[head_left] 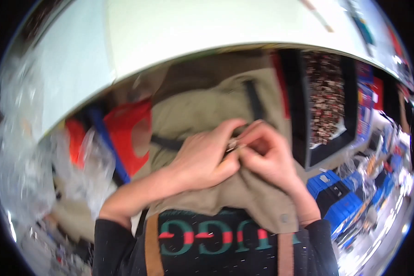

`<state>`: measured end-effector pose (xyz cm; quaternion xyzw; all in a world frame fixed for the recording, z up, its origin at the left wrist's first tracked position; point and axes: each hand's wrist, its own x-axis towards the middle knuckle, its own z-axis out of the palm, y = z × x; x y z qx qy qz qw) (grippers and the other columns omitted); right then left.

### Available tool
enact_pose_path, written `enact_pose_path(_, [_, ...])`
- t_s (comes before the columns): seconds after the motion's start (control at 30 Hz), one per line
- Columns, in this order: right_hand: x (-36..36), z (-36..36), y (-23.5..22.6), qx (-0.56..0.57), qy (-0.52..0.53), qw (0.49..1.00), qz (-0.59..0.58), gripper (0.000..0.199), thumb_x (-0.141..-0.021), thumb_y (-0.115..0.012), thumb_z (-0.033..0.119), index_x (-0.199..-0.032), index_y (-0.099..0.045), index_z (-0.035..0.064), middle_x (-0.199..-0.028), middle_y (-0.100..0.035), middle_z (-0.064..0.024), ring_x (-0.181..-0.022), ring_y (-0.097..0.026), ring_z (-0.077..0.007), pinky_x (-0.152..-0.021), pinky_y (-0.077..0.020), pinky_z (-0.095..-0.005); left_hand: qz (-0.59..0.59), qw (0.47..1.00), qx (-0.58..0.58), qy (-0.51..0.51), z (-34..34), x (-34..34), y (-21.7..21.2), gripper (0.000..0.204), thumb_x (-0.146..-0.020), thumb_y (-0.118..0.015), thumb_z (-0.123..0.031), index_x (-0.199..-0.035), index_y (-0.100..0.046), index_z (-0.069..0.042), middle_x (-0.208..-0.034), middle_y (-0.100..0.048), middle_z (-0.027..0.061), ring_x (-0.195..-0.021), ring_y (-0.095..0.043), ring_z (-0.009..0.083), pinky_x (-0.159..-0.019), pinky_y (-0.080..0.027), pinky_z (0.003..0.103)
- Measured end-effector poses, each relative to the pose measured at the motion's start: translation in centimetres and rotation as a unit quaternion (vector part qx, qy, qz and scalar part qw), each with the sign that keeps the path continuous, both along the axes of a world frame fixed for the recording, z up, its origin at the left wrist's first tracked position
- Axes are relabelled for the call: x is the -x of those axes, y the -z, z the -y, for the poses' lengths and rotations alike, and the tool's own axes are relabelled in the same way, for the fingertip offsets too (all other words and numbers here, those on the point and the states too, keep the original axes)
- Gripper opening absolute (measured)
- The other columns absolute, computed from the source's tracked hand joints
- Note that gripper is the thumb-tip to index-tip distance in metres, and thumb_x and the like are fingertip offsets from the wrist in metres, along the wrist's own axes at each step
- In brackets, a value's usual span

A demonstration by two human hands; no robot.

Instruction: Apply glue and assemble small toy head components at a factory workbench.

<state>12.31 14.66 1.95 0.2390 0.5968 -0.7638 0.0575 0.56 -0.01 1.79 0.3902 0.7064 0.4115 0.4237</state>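
Note:
Both hands meet in front of my body, above the khaki apron (221,191). My left hand (202,156) is closed, its thumb and fingers around a small shiny piece (232,145), whose kind I cannot make out. From the other side my right hand (270,154) pinches at the same spot, thumb and index finger pressed close together; its fingertips partly hide what they hold. Brown straps (152,244) run from the apron over my dark top. Motion blurs the hands slightly.
A white tabletop (170,30) curves across the far side. To the right, a dark-framed tray (324,96) holds many small brown and reddish pieces; a blue-and-black case (334,193) lies below it. Clear plastic bags (23,138) and a red bag (126,133) are at left.

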Motion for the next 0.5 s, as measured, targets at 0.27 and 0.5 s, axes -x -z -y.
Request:
enact_pose_path(0.27, [0.5,-0.4,-0.1,0.054,-0.015,0.998,0.003,0.016,-0.084,-0.061,0.004,-0.097,-0.052,-0.0006,-0.090,-0.061,-0.0060,-0.085,-0.059,-0.0092,-0.074,-0.0482,-0.0238,0.037,0.999,0.015,-0.015,-0.6,0.7,-0.6,0.049,-0.080,-0.048,-0.014,-0.127,-0.040,-0.005,-0.086,-0.059,0.0207,-0.081,-0.060,0.0393,-0.071,-0.047,0.043])
enact_pose_path(0.5, [3.1,-0.1,0.3,0.022,-0.035,0.998,-0.038,0.016,-0.083,-0.061,0.009,-0.094,-0.053,0.0000,-0.087,-0.059,-0.0036,-0.082,-0.058,-0.0083,-0.071,-0.0480,-0.0223,0.035,0.998,-0.037,-0.033,0.0,2.4,0.2,0.043,-0.082,-0.046,-0.010,-0.124,-0.042,-0.003,-0.089,-0.060,0.0205,-0.082,-0.061,0.0350,-0.073,-0.047,0.040])
